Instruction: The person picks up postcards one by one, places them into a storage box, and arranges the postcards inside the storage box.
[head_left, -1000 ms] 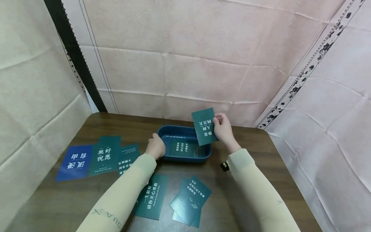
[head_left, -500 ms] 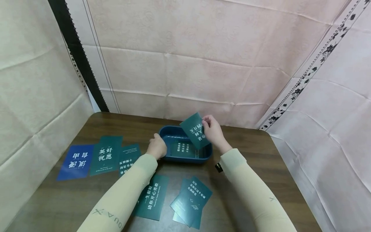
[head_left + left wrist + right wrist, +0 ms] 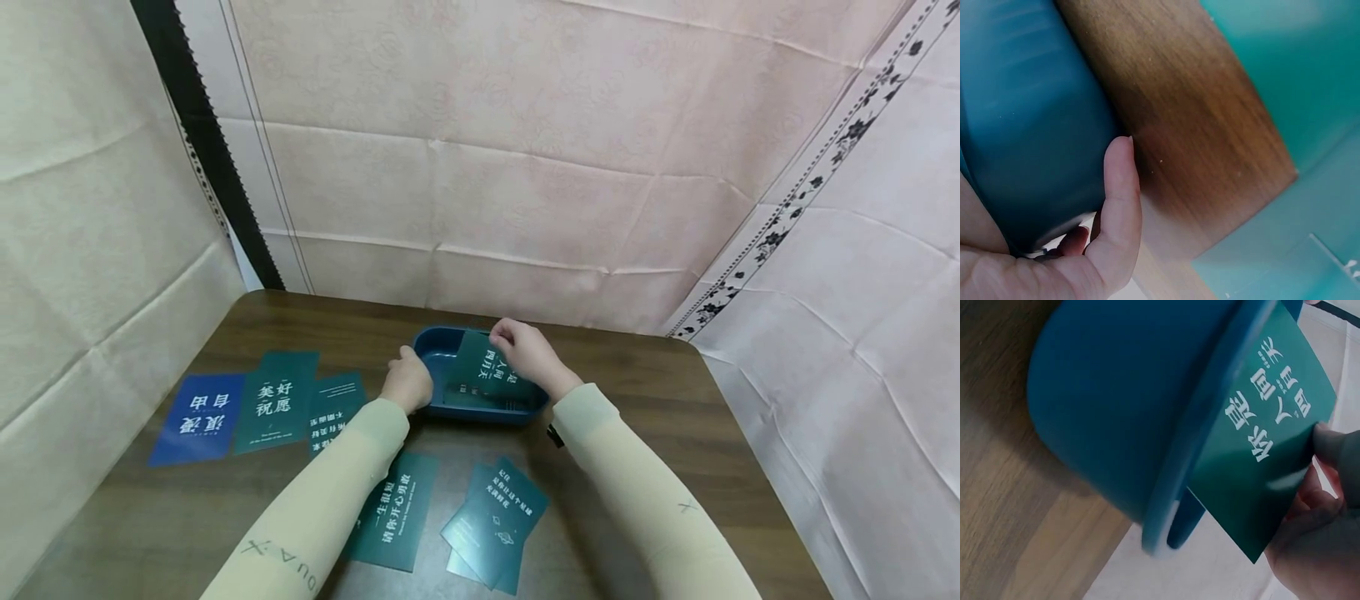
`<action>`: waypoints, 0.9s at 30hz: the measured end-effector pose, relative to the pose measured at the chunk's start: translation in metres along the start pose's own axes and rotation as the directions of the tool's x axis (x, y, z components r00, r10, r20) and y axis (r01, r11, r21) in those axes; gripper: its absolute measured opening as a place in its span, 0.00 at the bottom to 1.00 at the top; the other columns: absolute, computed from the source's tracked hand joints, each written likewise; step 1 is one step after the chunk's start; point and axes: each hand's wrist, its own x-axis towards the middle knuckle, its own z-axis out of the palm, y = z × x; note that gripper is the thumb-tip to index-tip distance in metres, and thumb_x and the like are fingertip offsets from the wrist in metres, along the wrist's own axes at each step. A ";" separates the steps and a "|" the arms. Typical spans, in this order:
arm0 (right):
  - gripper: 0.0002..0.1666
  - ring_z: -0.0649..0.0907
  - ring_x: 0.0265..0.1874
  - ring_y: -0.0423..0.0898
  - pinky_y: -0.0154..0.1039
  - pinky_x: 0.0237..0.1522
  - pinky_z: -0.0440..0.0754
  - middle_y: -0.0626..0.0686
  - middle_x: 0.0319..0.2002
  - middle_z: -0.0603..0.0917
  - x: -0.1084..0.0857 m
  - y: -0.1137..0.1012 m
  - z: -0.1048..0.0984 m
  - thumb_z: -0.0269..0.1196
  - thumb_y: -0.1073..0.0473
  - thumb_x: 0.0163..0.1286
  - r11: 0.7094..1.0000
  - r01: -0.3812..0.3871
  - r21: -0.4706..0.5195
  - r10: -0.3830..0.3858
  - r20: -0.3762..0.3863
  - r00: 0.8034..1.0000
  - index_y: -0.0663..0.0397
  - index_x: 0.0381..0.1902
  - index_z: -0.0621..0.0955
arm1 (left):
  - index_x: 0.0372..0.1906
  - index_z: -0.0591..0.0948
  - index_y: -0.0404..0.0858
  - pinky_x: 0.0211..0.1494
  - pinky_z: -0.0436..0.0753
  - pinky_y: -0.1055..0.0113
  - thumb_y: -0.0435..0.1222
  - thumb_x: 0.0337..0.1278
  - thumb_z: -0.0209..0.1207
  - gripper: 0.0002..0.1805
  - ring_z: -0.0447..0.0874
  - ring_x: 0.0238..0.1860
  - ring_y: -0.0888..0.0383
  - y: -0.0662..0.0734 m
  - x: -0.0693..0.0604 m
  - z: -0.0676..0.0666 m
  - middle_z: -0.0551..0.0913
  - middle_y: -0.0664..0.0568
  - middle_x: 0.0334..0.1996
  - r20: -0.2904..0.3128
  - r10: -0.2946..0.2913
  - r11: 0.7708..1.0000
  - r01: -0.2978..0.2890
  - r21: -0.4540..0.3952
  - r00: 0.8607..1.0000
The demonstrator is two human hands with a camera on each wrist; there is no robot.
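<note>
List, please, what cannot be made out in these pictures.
Lower card in the tray: head view, mostly hidden by the upper card.
Smallest print on the blue card: head view, too small to read.
Left hand: left wrist view, partly cut off by the bottom edge.

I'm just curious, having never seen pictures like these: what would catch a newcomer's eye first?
Probably the tray near the table's far edge, where the left hand grips one end and the right hand pinches a green card at its opening. Next, perhaps, the lone blue card at the table's left, or the black strip slanting down the cloth at upper left.
</note>
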 end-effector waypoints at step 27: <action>0.05 0.80 0.36 0.47 0.41 0.44 0.83 0.48 0.37 0.82 0.003 -0.005 0.018 0.61 0.54 0.76 0.999 -0.018 -0.051 0.026 0.173 0.985 0.48 0.44 0.80 | 0.75 0.43 0.30 0.22 0.80 0.61 0.27 0.68 0.54 0.40 0.79 0.32 0.43 0.000 -0.004 -0.002 0.62 0.24 0.61 0.006 0.012 1.000 -0.012 -0.011 1.000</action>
